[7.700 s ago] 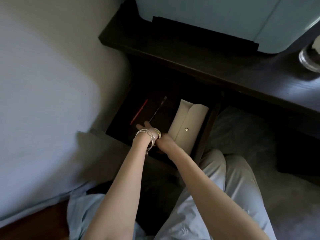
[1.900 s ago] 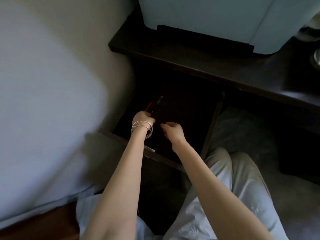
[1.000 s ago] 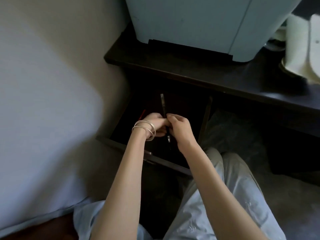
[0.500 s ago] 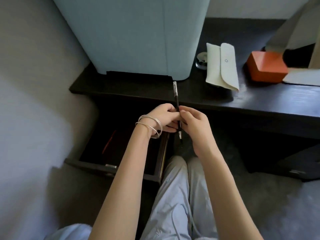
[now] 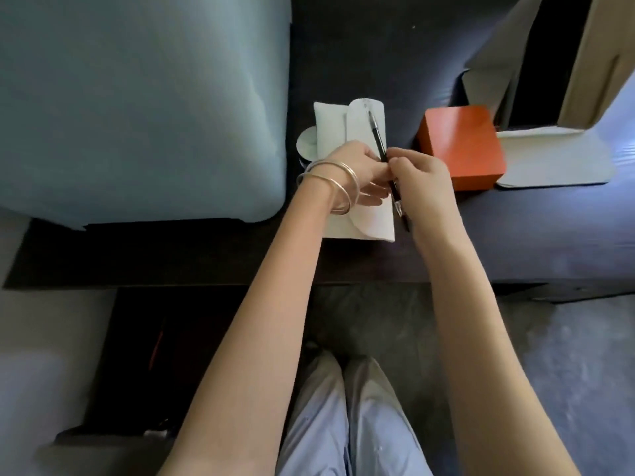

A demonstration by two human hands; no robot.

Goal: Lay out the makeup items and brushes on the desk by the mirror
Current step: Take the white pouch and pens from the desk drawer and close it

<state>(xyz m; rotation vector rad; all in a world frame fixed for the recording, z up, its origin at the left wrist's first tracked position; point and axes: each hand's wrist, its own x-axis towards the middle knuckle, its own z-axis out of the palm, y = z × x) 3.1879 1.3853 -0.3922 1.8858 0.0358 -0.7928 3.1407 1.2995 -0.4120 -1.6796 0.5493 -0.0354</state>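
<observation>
A thin black makeup brush (image 5: 379, 139) with a silver band is held between both hands above the desk. My left hand (image 5: 357, 170), with bangles on its wrist, pinches the brush's middle. My right hand (image 5: 421, 187) grips it just below. Under the hands a cream pouch (image 5: 335, 128) lies flat on the dark desk (image 5: 536, 231). The mirror's white base (image 5: 556, 159) stands at the right. A red pencil (image 5: 157, 341) lies in the open drawer (image 5: 134, 359) at the lower left.
A large pale blue case (image 5: 137, 104) fills the desk's left half. An orange box (image 5: 462, 146) sits between the pouch and the mirror base. A small round white dish (image 5: 307, 144) pokes out from under the pouch. My knees are below the desk edge.
Both hands lifted the black brush out of the drawer and carried it up over the pouch on the desk. The view swung right and up from the drawer.
</observation>
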